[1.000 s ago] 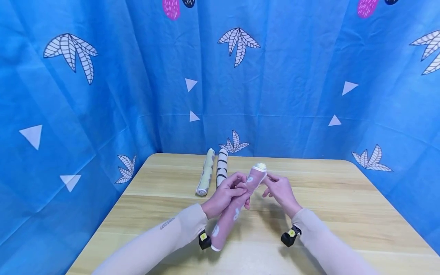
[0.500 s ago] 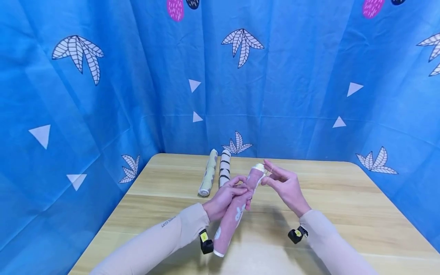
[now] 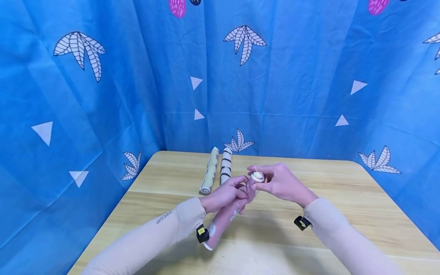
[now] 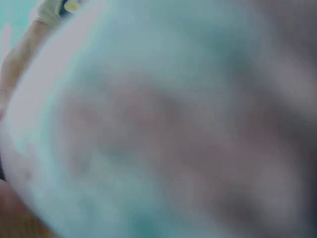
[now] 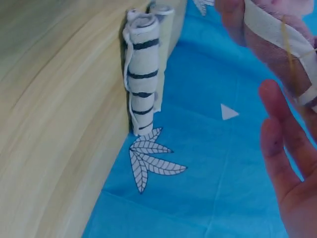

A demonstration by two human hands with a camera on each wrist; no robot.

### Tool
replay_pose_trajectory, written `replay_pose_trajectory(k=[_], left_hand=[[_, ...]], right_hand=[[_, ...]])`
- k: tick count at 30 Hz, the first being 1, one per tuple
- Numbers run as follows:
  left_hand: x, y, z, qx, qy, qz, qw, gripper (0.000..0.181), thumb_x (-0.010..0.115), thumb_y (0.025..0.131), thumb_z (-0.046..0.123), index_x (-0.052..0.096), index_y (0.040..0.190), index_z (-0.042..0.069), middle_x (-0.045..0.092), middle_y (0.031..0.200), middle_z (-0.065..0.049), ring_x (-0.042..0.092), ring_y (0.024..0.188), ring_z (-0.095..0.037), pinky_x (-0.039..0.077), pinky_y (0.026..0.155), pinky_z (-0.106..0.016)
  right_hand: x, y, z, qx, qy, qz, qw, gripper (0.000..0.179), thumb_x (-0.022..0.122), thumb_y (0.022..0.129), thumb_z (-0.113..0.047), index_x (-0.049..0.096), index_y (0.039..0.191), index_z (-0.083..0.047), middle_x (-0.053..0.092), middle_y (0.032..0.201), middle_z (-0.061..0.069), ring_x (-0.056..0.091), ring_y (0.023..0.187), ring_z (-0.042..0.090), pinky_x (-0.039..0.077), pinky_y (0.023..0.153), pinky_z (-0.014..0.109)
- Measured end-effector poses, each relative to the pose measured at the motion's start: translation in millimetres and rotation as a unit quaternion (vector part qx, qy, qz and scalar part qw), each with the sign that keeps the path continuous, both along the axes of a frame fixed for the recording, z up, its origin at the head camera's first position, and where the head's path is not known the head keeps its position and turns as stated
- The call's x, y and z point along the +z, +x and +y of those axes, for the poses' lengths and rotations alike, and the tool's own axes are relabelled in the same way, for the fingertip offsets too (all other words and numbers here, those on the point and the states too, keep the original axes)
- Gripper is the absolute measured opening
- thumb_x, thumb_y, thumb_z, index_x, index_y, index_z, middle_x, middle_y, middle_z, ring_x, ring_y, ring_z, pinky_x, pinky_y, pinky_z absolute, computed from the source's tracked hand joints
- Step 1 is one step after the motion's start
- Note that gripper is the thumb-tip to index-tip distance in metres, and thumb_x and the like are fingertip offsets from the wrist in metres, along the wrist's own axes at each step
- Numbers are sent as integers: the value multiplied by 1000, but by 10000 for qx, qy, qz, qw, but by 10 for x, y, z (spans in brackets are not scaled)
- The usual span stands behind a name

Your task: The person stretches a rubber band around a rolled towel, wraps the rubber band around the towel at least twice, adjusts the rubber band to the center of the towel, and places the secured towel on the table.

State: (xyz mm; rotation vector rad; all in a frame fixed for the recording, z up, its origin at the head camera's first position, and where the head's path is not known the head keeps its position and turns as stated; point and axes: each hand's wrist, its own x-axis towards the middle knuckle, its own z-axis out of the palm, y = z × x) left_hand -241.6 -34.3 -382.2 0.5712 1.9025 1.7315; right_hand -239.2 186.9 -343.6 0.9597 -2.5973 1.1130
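Note:
A pink rolled towel (image 3: 223, 221) with white patterns slants above the table in the head view. My left hand (image 3: 225, 194) grips it below its upper end. My right hand (image 3: 280, 183) is at that upper end, thumb and fingers spread to either side of the white-edged coil. A thin yellowish rubber band (image 5: 286, 44) runs across the roll in the right wrist view, stretched by the right hand's fingers. The towel (image 4: 148, 148) fills most of the left wrist view as a close blur, with the right hand (image 4: 22, 57) at its upper left.
Two more rolled towels lie side by side at the table's back left: a pale green one (image 3: 209, 172) and a white one with black stripes (image 3: 226, 166). The wooden table (image 3: 326, 214) meets a blue patterned curtain (image 3: 292, 76) behind and at both sides.
My right hand has moved left from beside the roll to around its upper end, carrying the rubber band there. The roll's upper end has dipped slightly; the left hand keeps its grip.

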Motion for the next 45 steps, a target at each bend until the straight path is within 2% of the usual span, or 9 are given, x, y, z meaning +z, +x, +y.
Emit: replay_pose_trajectory(k=[5, 8, 14, 18, 24, 30, 34, 41, 45], left_hand=[[22, 9, -30, 159, -895, 1012, 9907, 43, 55, 93, -1, 62, 129, 21, 64, 98, -7, 63, 66, -24, 59, 58, -44], [-17, -6, -50, 162, -1184, 1405, 9828, 51, 55, 93, 1, 59, 136, 28, 64, 98, -5, 64, 69, -23, 59, 59, -46], [-116, -25, -74, -4, -1418, 1889, 9717, 17, 56, 96, 7, 60, 103, 22, 62, 92, -4, 65, 73, -20, 59, 58, -38], [-172, -37, -71, -7, -1313, 1863, 9737, 15, 56, 96, 8, 59, 99, 21, 65, 96, -1, 66, 75, -19, 59, 59, -38], [-206, -77, -56, 74, -640, 1362, 9886, 12, 58, 96, 7, 61, 103, 16, 68, 101, -6, 67, 75, -29, 59, 58, -40], [-198, -107, -69, -38, -109, 1041, 9945, 13, 60, 98, 8, 58, 110, 13, 66, 103, -11, 66, 74, -34, 59, 60, -41], [-203, -155, -103, -242, 24, 993, 9948, 16, 58, 99, 6, 53, 114, 11, 67, 103, -12, 66, 72, -31, 59, 64, -45], [-199, -264, -188, -634, -367, 1140, 9908, 21, 58, 101, 12, 49, 120, 14, 63, 98, -7, 64, 93, -22, 56, 81, -36], [-171, -249, -218, -685, -849, 1631, 9806, 24, 59, 102, 29, 49, 123, 23, 65, 104, -2, 62, 99, -17, 51, 89, -32]], right_hand=[[3, -13, -67, -122, 561, -222, 9981, 33, 82, 84, -26, 75, 114, -19, 76, 101, -3, 61, 66, 10, 52, 57, 26], [-51, -37, -82, -4, 563, -313, 9979, 25, 81, 84, -22, 75, 109, -20, 76, 100, -4, 64, 71, 9, 56, 63, 26], [-209, -34, -75, 163, 342, -501, 9980, 21, 80, 83, -15, 74, 103, -20, 74, 98, -3, 66, 78, 9, 57, 68, 26], [-299, -35, -66, 228, 240, -514, 9981, 22, 79, 81, -13, 73, 101, -21, 72, 99, -4, 65, 84, 11, 57, 72, 26], [-375, -57, -25, 256, -98, -950, 9951, 21, 73, 85, -13, 71, 104, -21, 70, 90, 0, 61, 69, 17, 55, 55, 30], [-467, -57, 17, 527, -1098, -2050, 9712, 25, 64, 90, -4, 65, 114, -10, 70, 85, 20, 63, 65, 20, 53, 51, 33], [-472, -39, 5, 469, -1392, -2362, 9605, 25, 68, 92, -12, 63, 117, -9, 68, 89, 27, 62, 65, 17, 51, 51, 28], [-377, -33, 64, 103, -902, -1859, 9784, 24, 66, 96, -20, 68, 118, -12, 67, 91, 13, 59, 65, 18, 51, 55, 29], [-320, -47, 73, -47, -884, -1956, 9767, 31, 67, 97, -25, 69, 121, -5, 72, 93, 11, 67, 70, 27, 58, 62, 35]])
